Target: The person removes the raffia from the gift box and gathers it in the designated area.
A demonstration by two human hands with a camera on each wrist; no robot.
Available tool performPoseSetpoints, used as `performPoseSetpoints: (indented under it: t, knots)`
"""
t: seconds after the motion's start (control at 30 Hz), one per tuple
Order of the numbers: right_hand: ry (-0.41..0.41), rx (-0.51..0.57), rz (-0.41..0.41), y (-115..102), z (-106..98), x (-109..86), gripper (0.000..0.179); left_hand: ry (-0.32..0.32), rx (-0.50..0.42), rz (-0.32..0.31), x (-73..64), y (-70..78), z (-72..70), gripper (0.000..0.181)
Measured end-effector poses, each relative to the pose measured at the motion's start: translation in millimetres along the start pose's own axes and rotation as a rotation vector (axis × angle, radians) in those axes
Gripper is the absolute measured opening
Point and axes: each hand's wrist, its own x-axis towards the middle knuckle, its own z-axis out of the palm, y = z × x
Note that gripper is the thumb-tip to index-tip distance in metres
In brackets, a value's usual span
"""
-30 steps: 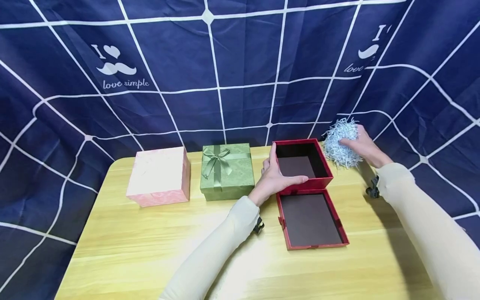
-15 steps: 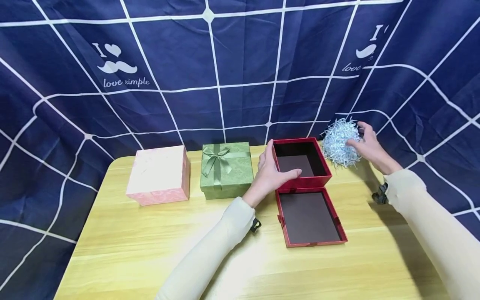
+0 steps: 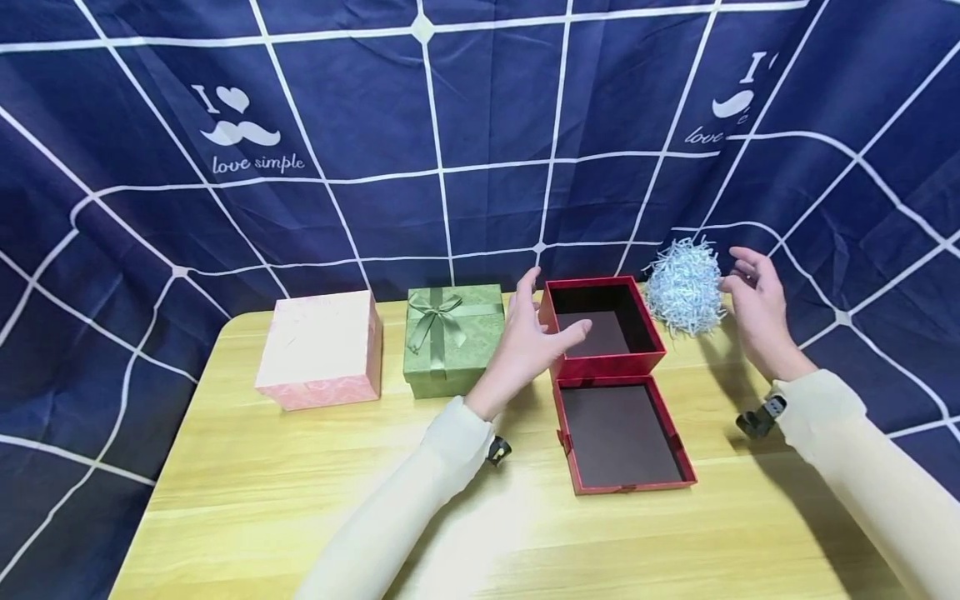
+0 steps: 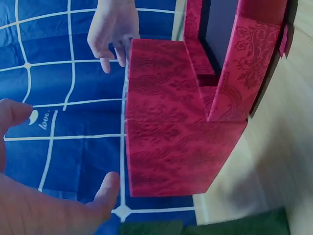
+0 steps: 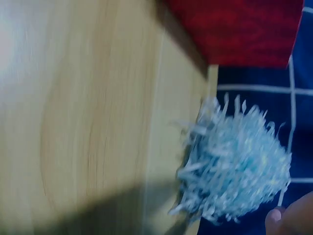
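A red box (image 3: 609, 364) stands uncovered near the table's back edge, its dark inside bare. Its red lid (image 3: 622, 437) lies upside down in front of it. My left hand (image 3: 521, 346) hovers at the box's left side, thumb and fingers spread, holding nothing; the left wrist view shows a gap between it and the red wall. To the right of the box sits a clump of pale blue shredded paper (image 3: 684, 287). Just right of that clump is my right hand (image 3: 761, 312), fingers loosely bent and apart from the paper. Only a fingertip (image 5: 276, 215) shows in the right wrist view.
A green gift box (image 3: 457, 342) with a ribbon bow stands left of the red one. Further left is a pink box (image 3: 318, 350). All rest on a light wooden table (image 3: 247, 492), with a dark blue gridded cloth (image 3: 487, 108) hanging behind and at the sides.
My right hand has let go of the shredded paper and drawn back to the right. My left hand has come off the red box's rim and shifted slightly left.
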Motion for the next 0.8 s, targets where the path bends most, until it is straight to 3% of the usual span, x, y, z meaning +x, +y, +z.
performPoseSetpoints:
  t: [0.23,0.6,0.8]
  knots:
    - [-0.006,0.306,-0.036,-17.3,13.6,-26.7,0.046,0.001,-0.035,0.059,-11.3,6.2,-26.7,0.092]
    - [-0.199,0.509,-0.076,-45.3,44.4,-62.3,0.034,0.115,-0.13,0.148,-25.3,-5.6,-87.3,0.078]
    - [-0.293,0.568,-0.062,-51.1,65.0,-81.7,0.031,0.189,-0.063,0.148,-35.4,-10.2,-114.2,0.077]
